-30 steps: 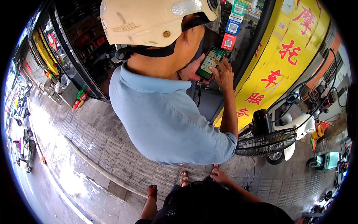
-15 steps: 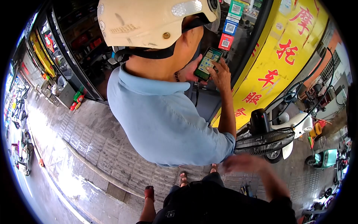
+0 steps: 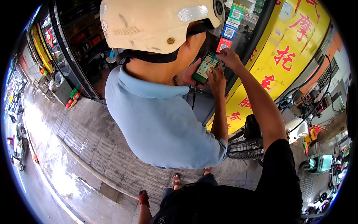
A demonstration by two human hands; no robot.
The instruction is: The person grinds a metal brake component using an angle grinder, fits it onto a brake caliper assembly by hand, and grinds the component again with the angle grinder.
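Observation:
My right hand (image 3: 229, 58) is raised on an outstretched arm, its fingers bent in and their tips beside the upper right corner of a phone (image 3: 206, 68). Nothing shows in that hand. Whether it touches the phone, I cannot tell. The phone has a lit screen with rows of icons. Another person in a light blue shirt (image 3: 160, 119) and cream helmet (image 3: 149, 26) supports it with one hand; that person's other hand (image 3: 217, 80) is at the screen. Low in the view, my left hand (image 3: 143, 198) hangs at my side, small and dark, its fingers unclear.
Green, blue and red code stickers (image 3: 229, 32) are on the glass behind the phone. A yellow sign (image 3: 276, 71) with red characters stands to the right. Below it are a black fan (image 3: 246, 149) and a white scooter (image 3: 297, 130). Wet paving (image 3: 93, 149) runs along the left.
My right hand has risen from low beside the other person's elbow up to the phone's corner. The other person still works the phone, which has shifted slightly down and left in view.

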